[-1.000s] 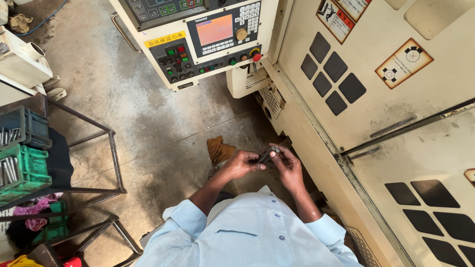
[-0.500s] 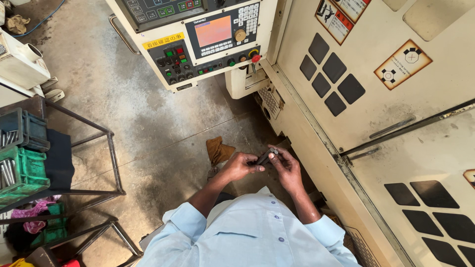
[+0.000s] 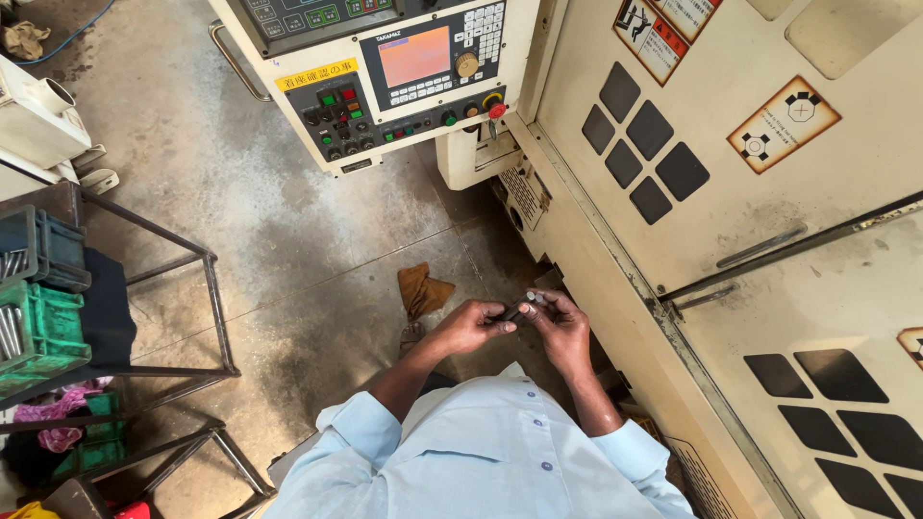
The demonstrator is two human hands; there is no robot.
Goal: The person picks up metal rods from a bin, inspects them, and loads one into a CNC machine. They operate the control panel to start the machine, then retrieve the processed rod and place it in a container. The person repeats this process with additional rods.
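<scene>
Dark metal, small and rod-shaped, sits between my two hands: the part (image 3: 519,309) is pinched at one end by my left hand (image 3: 473,327) and at the other by my right hand (image 3: 561,327). Both hands are curled nearly closed, fingertips and thumbs pressed on the part, palms facing each other. I cannot tell whether it is one piece or two held together.

I take the machine (image 3: 769,240) as my landmark. The hands and part hover just beside its cream front, low against its base edge. Its control panel (image 3: 385,77) juts out well above the hands, with an orange screen (image 3: 413,56) and rows of buttons. A brown rag (image 3: 421,290) lies on the concrete floor (image 3: 288,240), near the machine's foot and just beyond my left hand. Well apart from the machine, on the far side of the floor, a steel rack (image 3: 192,317) carries green crates (image 3: 38,327) holding metal rods.
</scene>
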